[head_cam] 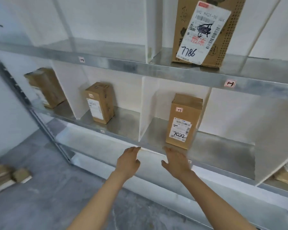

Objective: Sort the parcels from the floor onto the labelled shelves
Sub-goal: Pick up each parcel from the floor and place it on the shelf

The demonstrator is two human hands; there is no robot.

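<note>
A tall brown parcel marked 7022 (183,122) stands upright on the middle metal shelf (219,146), near its front edge. My right hand (176,161) hovers just below and in front of it, fingers straight, holding nothing. My left hand (129,161) is beside it to the left, also with straight fingers and empty, its fingertips at the shelf's front edge. A larger parcel marked 7786 (204,30) stands on the shelf above. Two more brown parcels, one in the middle bay (100,102) and one at the far left (46,87), stand on the middle shelf.
White dividers (145,107) split the shelves into bays; small pink labels (230,83) sit on the shelf fronts. Loose parcels (8,176) lie on the grey floor at the lower left. Another parcel (286,175) lies on the lower shelf at the right edge.
</note>
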